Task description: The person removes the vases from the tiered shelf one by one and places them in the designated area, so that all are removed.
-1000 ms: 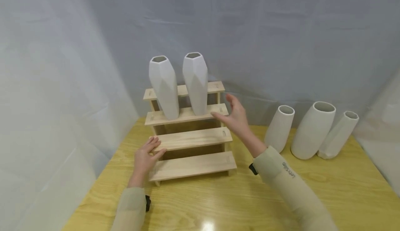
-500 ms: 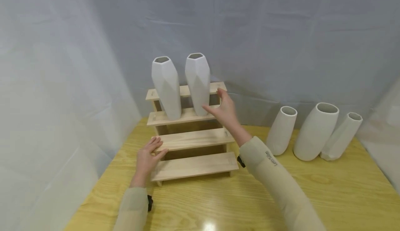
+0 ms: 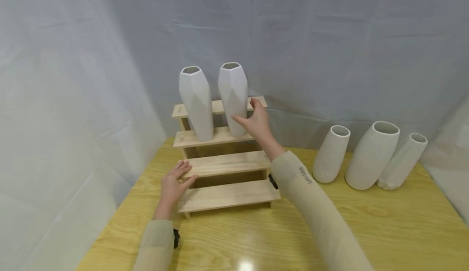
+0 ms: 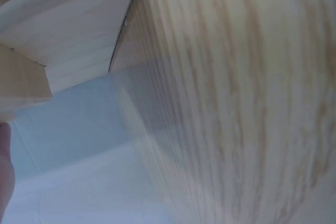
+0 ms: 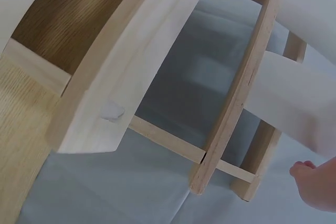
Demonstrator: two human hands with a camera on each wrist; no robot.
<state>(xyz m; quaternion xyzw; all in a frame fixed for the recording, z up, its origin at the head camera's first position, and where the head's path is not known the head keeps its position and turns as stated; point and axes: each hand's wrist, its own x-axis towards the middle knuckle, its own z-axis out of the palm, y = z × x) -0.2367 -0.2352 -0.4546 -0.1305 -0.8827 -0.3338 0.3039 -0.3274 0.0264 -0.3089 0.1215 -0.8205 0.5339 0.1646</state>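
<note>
Two white faceted vases stand on the second-highest step of a wooden tiered stand (image 3: 225,164). My right hand (image 3: 258,122) is at the right vase (image 3: 233,87), its thumb in front of the lower body and its fingers spread to the right. In the right wrist view a fingertip (image 5: 302,170) shows near that vase (image 5: 294,103), with a small gap between them. The left vase (image 3: 196,104) stands untouched. My left hand (image 3: 173,185) rests on the left end of a lower step, fingers extended and thumb apart; the left wrist view shows only a bit of a finger (image 4: 4,166).
To the right on the wooden table (image 3: 234,234) stand three more white vases: a slim one (image 3: 331,155), a wide one (image 3: 371,157) and a narrow one with a faceted foot (image 3: 402,163). A grey cloth (image 3: 311,51) hangs behind the stand.
My right hand has moved left and slightly up, from beside the stand to the right vase. My left hand has stayed on the step. The view has shifted slightly.
</note>
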